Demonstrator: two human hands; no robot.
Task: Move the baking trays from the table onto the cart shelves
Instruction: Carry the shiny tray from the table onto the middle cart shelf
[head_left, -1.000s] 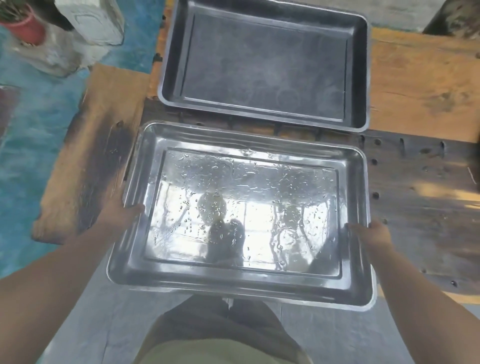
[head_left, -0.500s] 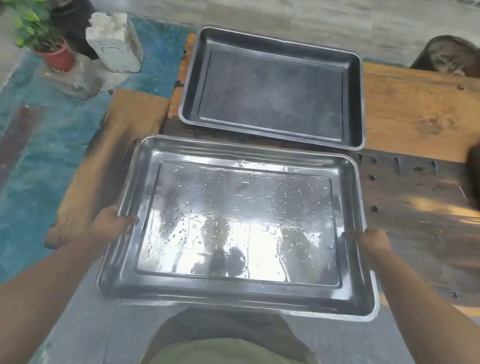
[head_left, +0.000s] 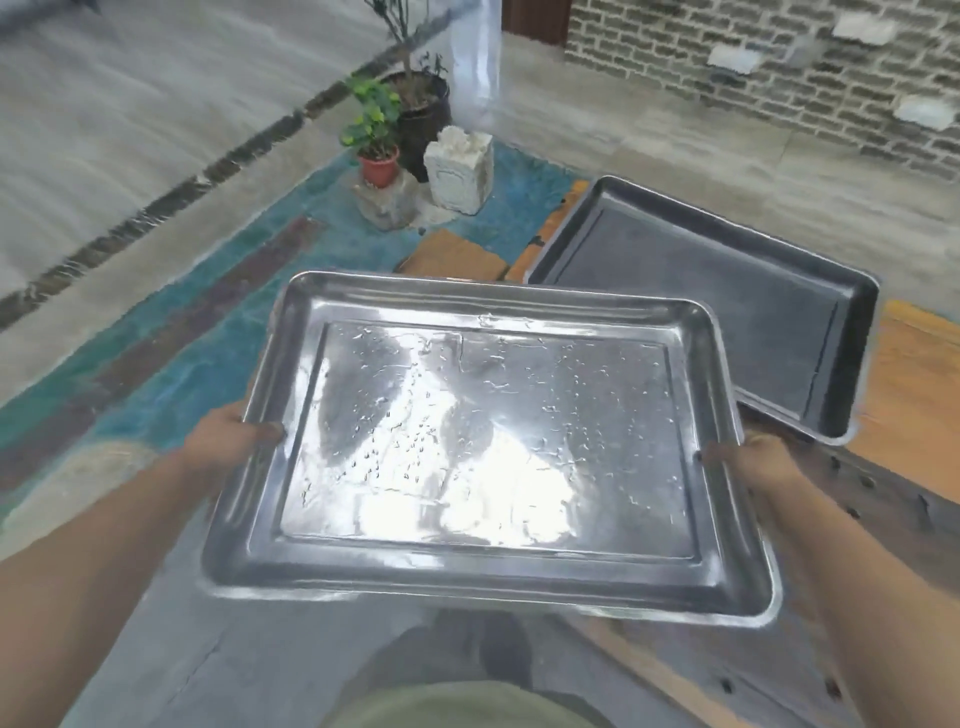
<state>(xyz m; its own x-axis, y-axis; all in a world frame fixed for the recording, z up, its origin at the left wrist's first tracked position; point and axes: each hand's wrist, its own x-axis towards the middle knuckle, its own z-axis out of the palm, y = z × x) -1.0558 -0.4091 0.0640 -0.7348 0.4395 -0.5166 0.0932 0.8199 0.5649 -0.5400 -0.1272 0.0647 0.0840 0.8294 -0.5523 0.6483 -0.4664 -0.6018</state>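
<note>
I hold a shiny silver baking tray (head_left: 483, 452), wet with droplets, level in front of me and off the table. My left hand (head_left: 228, 447) grips its left rim and my right hand (head_left: 753, 460) grips its right rim, thumbs over the edge. A second, dark grey baking tray (head_left: 701, 306) lies on the wooden table (head_left: 914, 395) to the right, partly behind the silver one. No cart is in view.
On the floor ahead stand a small plant in a red pot (head_left: 376, 140), a bigger dark pot (head_left: 421, 114) and a white stone block (head_left: 460, 169). A brick wall (head_left: 753, 62) runs along the far right. Blue painted floor (head_left: 171, 374) lies to my left.
The silver tray has come up off the table and swung left with my view. The dark tray now sits to the right instead of straight ahead.
</note>
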